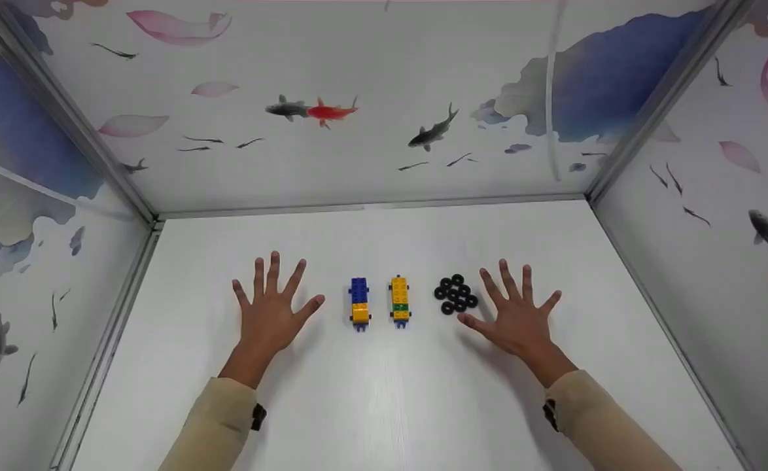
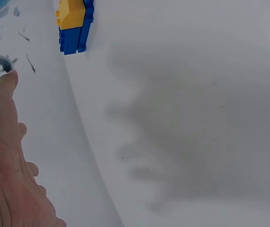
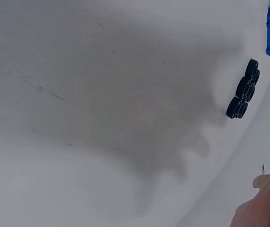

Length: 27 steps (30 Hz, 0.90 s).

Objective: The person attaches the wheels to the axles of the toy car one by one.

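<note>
Two small toy vehicles made of building bricks lie side by side on the white table, without wheels. The left toy vehicle (image 1: 359, 294) is blue with a yellow block; the other toy vehicle (image 1: 400, 297) is yellow with a green band and a blue base. Several small black tires (image 1: 456, 294) lie in a cluster to their right. My left hand (image 1: 269, 317) is spread palm down, left of the blue vehicle, holding nothing. With its thumb pointing toward the tires, my right hand (image 1: 518, 319) spreads its fingers just right of them. Both hands cast shadows on the table below.
The white table (image 1: 371, 405) is enclosed by a back wall (image 1: 371, 170) and side walls printed with fish, petals and blue blotches. Metal strips (image 1: 106, 347) run along the edges. Beige sleeves (image 1: 217, 425) cover both forearms.
</note>
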Each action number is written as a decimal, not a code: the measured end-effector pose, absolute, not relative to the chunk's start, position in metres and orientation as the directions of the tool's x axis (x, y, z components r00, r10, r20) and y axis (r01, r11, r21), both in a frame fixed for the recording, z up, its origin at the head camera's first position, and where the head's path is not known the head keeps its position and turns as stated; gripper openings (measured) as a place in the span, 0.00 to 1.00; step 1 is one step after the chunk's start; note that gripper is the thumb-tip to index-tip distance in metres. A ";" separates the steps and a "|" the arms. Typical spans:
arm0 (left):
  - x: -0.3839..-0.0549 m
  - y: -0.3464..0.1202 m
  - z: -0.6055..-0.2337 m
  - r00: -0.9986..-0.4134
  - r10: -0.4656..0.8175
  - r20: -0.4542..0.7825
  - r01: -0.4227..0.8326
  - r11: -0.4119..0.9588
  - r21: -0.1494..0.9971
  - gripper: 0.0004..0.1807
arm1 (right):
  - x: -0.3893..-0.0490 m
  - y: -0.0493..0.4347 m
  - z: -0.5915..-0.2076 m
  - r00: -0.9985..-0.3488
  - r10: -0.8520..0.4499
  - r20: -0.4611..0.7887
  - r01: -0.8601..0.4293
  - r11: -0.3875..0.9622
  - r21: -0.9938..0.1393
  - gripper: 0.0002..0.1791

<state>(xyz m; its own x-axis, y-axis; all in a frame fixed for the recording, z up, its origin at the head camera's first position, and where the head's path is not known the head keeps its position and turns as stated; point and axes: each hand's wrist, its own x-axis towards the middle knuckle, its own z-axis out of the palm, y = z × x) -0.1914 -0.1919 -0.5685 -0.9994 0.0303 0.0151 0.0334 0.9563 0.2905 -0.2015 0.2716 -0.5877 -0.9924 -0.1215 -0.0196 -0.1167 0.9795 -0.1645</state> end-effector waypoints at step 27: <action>-0.192 -0.186 -0.577 -0.999 0.036 -0.010 0.032 0.959 0.281 0.52 | -0.213 0.268 -0.585 -0.988 -0.153 -0.036 -0.147 0.979 -0.141 0.64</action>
